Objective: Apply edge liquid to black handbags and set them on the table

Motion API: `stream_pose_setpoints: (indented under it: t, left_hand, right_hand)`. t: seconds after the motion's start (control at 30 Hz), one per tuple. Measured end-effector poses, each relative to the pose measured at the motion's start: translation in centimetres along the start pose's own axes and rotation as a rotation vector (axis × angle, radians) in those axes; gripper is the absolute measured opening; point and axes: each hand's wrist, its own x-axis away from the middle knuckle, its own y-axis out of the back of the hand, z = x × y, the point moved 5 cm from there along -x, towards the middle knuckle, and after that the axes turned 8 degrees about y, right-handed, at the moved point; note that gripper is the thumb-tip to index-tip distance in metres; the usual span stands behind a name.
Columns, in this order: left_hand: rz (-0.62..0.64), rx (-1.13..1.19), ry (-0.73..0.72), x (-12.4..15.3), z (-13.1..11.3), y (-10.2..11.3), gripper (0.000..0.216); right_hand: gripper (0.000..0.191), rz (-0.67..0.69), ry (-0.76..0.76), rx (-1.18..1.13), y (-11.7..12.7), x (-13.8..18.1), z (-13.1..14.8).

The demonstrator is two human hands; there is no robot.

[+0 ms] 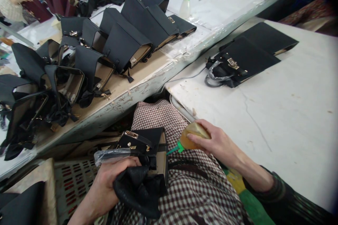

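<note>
My left hand (112, 174) is closed on a black handbag (144, 139) that rests on my lap, tilted, its open side facing right. Gold-coloured metal fittings and plastic-wrapped handles show on the bag, and a bunched piece of black material (141, 190) hangs over its near side. Part of my left fingers is hidden behind this material. In my right hand (211, 139), a soft squeeze bottle (194, 135) holds amber liquid. Its thin green nozzle (173, 150) points left, the tip at the bag's open edge; whether it touches, I cannot tell.
Several unfinished black handbags (126, 45) crowd the left bench (148, 81). A second squeeze bottle (185, 7) stands upright behind them. Two flat black bags (245, 59) lie on the white table (295, 112) at right. A plastic crate (76, 182) sits by my left arm.
</note>
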Motion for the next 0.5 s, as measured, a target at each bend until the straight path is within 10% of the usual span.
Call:
stream_pose_setpoints:
  t: [0.5]
  left_hand:
    - [0.019, -0.033, 0.011, -0.1, -0.1, -0.2, 0.018]
  right_hand:
    - [0.04, 0.261, -0.106, -0.448, -0.3, 3.0, 2.5]
